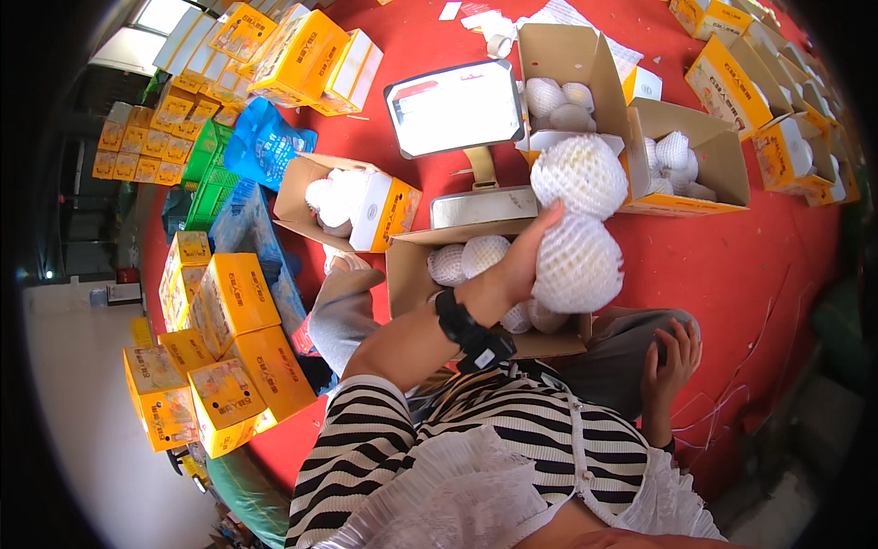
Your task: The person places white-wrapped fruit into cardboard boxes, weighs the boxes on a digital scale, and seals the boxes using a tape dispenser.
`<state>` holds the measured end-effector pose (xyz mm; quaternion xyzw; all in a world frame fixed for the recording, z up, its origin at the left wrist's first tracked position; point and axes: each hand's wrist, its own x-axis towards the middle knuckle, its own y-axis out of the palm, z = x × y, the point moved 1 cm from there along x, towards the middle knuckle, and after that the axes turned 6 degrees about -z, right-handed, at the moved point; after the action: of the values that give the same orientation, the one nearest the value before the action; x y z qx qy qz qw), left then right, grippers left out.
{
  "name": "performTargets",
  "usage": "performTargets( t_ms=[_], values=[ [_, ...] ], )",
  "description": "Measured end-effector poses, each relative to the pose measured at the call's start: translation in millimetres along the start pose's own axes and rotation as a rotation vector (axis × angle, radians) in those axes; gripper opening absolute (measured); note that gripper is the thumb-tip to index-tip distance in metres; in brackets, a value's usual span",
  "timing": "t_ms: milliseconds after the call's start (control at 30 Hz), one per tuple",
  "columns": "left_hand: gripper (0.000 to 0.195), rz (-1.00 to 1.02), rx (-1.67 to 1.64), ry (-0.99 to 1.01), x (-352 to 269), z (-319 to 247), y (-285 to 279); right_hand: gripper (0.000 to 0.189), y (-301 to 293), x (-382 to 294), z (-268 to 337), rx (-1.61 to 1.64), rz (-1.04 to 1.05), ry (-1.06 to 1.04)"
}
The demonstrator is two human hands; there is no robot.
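Observation:
My left hand [525,257] holds two round things in white foam netting, the upper one [582,175] above and touching the lower one [577,264]. The thumb shows at the gap between them; the other fingers are hidden. Below the hand, an open cardboard box [411,274] holds several more foam-netted pieces [485,254]. My right hand [675,360] rests on my right knee, fingers spread, holding nothing. A scale with a metal platform [483,208] stands just beyond the box, its bright display [456,106] raised behind it.
Open boxes of netted pieces stand at left [398,213], beyond the scale [569,62] and at right [720,151]. Closed yellow boxes [240,295] are stacked at left, near a blue bag [264,144] and green crate [212,171]. A tape roll [499,46] lies on the red floor covering.

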<state>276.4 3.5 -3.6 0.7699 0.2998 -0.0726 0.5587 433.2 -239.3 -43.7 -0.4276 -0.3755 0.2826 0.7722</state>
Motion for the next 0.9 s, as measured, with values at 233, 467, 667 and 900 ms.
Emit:
performTargets(
  t_ms=[233,467,667,900],
  values=[
    [0.060,-0.024,0.106,0.095,81,-35,-9,0.017,-2,7,-3,0.043,0.021,0.017],
    [0.070,-0.583,0.317,0.386,107,-126,4,0.017,-7,7,5,0.135,0.038,-0.013],
    [0.037,-0.414,0.933,0.723,-54,-111,-26,0.019,-12,20,6,0.146,0.101,-0.021],
    [0.024,-1.104,1.122,0.722,-244,-58,-175,0.013,41,102,44,0.331,0.444,-0.376]
  ],
)
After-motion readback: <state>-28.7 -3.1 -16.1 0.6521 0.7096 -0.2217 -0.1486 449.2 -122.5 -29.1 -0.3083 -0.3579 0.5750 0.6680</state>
